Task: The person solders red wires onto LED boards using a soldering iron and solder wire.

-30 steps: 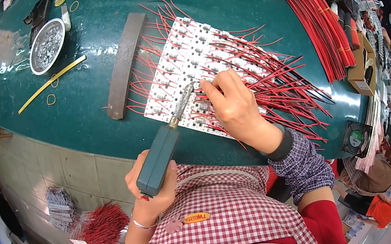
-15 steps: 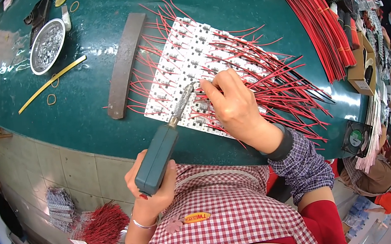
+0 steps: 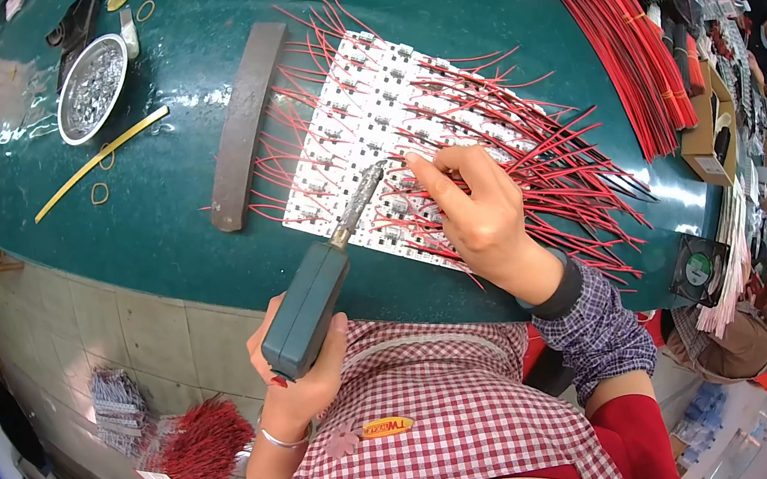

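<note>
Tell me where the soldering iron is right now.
In the head view, the soldering iron sits low and centre-left, gripped by the left hand, its tip on the white circuit board panel beside the right hand.

Glossy teal table; matt teal plastic iron handle; shiny metal dish; checked cloth apron.

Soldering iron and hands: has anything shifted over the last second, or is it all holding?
Almost nothing has visibly changed. The left hand still grips the teal soldering iron, its tip staying on the white circuit board panel. The right hand stays pinched at the red wires beside the tip. The grey bar, metal bowl and red wire bundle lie where they were.
</note>
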Motion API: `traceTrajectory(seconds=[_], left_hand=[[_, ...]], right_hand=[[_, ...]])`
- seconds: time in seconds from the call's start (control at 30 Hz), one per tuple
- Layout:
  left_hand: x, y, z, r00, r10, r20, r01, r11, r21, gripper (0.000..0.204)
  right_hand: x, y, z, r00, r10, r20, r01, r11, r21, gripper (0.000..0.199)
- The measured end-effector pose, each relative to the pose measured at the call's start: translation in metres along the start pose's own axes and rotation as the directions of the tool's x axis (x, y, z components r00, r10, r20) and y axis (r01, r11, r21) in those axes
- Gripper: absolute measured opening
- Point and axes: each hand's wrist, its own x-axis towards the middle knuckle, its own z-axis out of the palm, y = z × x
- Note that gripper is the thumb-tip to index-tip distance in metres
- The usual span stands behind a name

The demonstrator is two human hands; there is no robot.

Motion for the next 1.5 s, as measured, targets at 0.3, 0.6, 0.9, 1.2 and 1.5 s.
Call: traceTrajectory(seconds=[0.3, 0.6, 0.9, 1.2, 1.5], left_hand=[[-0.001, 0.003, 0.001, 0.999, -0.049, -0.022, 0.049, 0.999, 0.009, 0.022], [-0.011, 0.003, -0.008, 0.996, 0.000, -0.087, 0.003, 1.000, 0.027, 0.027], [-0.013, 0.001, -0.010, 1.000, 0.009, -0.020, -0.006, 0.989, 0.145, 0.021], [-0.014, 0.001, -0.010, 1.000, -0.003, -0.008, 0.004, 0.987, 0.162, 0.021], [-0.015, 0.001, -0.010, 1.000, -0.001, 0.005, 0.000, 0.984, 0.178, 0.022]], right_hand=[[0.007, -0.010, -0.015, 0.995, 0.065, 0.076, -0.063, 0.998, -0.029, 0.069], [0.000, -0.014, 0.004, 0.989, 0.092, 0.116, -0.094, 0.996, 0.012, 0.050], [0.001, -0.016, 0.011, 0.997, 0.037, 0.066, -0.038, 0.999, 0.015, 0.042], [-0.003, -0.012, 0.016, 0.999, 0.001, 0.053, 0.000, 1.000, -0.008, 0.032], [0.004, -0.020, 0.011, 0.997, -0.033, 0.069, 0.040, 0.994, -0.098, 0.037]])
